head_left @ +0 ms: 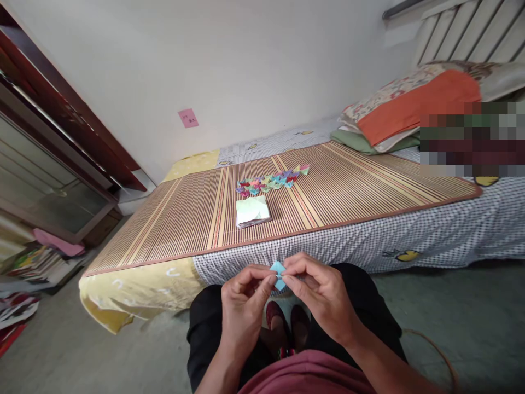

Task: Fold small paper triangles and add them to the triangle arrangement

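Observation:
A small light-blue piece of folded paper [278,268] is pinched between my two hands, above my lap. My left hand [248,298] grips its left side with thumb and forefinger. On its right side, the thumb and forefinger of my right hand [322,290] close in the same way. The fingertips cover part of the folds. Beyond my hands, on the striped mat, lies a stack of pale paper sheets [252,210], the top one creased. Just behind the stack, several small folded paper pieces [270,182] in many colours lie in rows.
The bamboo mat [184,219] covers much of the bed, over a checked sheet [348,246]. Folded bedding with an orange band [426,106] sits at the right. A pink note [188,118] is on the wall. Books and papers [36,262] are piled at far left.

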`<state>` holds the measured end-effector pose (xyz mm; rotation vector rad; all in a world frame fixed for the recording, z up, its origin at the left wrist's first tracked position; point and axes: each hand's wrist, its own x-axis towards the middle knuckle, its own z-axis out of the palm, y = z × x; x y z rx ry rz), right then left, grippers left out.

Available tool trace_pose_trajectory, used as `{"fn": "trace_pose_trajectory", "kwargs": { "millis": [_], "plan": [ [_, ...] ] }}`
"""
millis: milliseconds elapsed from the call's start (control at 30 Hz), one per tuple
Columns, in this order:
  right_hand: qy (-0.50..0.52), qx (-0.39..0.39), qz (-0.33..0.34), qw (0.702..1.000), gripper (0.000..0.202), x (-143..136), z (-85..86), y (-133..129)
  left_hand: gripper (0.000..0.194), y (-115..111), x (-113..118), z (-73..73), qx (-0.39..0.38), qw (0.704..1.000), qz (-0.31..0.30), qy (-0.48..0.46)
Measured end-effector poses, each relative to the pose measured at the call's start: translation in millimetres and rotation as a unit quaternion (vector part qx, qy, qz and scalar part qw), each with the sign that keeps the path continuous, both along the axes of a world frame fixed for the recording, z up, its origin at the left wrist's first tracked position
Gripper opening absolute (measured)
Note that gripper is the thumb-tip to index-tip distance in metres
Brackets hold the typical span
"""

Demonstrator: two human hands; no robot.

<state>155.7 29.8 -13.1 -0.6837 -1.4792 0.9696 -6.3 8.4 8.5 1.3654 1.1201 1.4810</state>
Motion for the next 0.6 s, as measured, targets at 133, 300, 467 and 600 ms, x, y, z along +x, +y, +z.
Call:
{"fn": "trace_pose_trajectory", "kwargs": {
  "millis": [133, 300, 467, 600],
  "plan": [
    [-0.001, -0.016, -0.005, 1.000, 0.013, -5, -1.0, 0, 0.011, 0, 2, -3.4, -0.014, 0.999, 0.026, 0.026],
    [0.007, -0.020, -0.029, 0.999, 0.013, -10, -4.4, -2, 0.015, -1, 6, -6.3, -0.031, 0.997, 0.066, 0.029],
    [0.037, -0.044, -0.046, 0.997, 0.009, -14, -9.3, -3, 0.015, -4, 8, -6.7, -0.035, 0.996, 0.071, 0.044],
    [0.031, -0.056, -0.048, 0.997, 0.006, -16, -8.8, -3, 0.017, -4, 8, -7.9, -0.041, 0.996, 0.069, 0.048]
  ]
}}
